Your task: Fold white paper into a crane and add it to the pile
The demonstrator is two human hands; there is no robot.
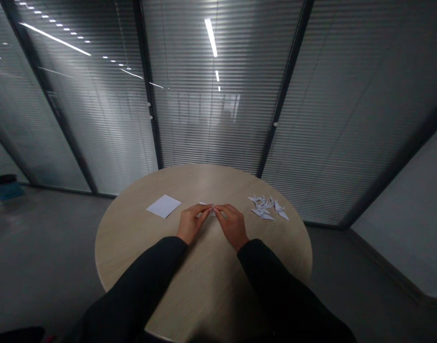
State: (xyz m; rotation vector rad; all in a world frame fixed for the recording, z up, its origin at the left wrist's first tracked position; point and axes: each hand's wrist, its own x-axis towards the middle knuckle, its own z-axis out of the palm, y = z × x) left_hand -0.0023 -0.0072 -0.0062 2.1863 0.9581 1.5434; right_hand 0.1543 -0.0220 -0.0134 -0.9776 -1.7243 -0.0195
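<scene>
Over the middle of the table, my left hand (pixel 192 221) and my right hand (pixel 231 223) meet at the fingertips. Both are closed in a pinch on one small piece of folded white paper (pixel 213 214). Most of that paper is hidden behind my fingers; only slivers show between and beyond them. To the left of my left hand lies a flat stack or sheet of square white paper (pixel 164 206). On the right, apart from my right hand, sits a loose pile of folded white paper cranes (pixel 263 207), several of them overlapping.
The round wooden table (pixel 132 247) stands close to a glass partition with blinds (pixel 211 128) and dark frames. A white wall (pixel 411 214) rises at the right. On the floor at far left is a blue bin (pixel 5 189) with a dark top.
</scene>
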